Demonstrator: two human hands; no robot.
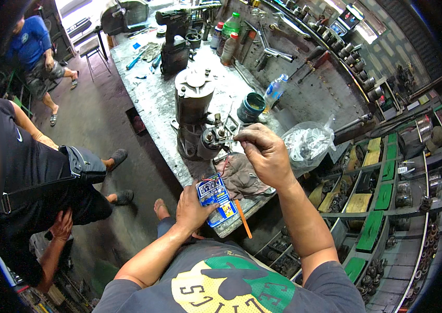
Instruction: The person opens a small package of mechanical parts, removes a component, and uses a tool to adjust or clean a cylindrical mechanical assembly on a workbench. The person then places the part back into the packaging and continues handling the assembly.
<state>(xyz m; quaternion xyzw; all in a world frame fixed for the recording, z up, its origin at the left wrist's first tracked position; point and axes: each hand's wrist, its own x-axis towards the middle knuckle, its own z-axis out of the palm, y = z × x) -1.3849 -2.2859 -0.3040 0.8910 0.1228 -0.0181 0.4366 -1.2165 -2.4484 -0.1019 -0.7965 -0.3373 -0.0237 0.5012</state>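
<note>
A starter motor (194, 104) with a metal end cap stands upright on the worn metal workbench (166, 169). Attached to its near right side is a smaller cylinder, the solenoid (210, 143), with terminals on top. My right hand (267, 155) is closed in a pinch on a thin flat strip (228, 140), whose far end reaches the solenoid's top; I cannot make out its kind. At the bench's near corner, my left hand (192, 206) grips a flat blue package (217, 202) by its left edge, thumb across the front. A crumpled grey-brown rag (241, 180) lies between the hands.
An orange strip (243, 219) sticks out past the bench edge. Beyond my right hand are a dark open jar (251, 107), a clear bottle (275, 89) and a plastic bag of parts (309, 143). A person in black (44, 167) stands close at left; parts shelves (377, 208) fill the right.
</note>
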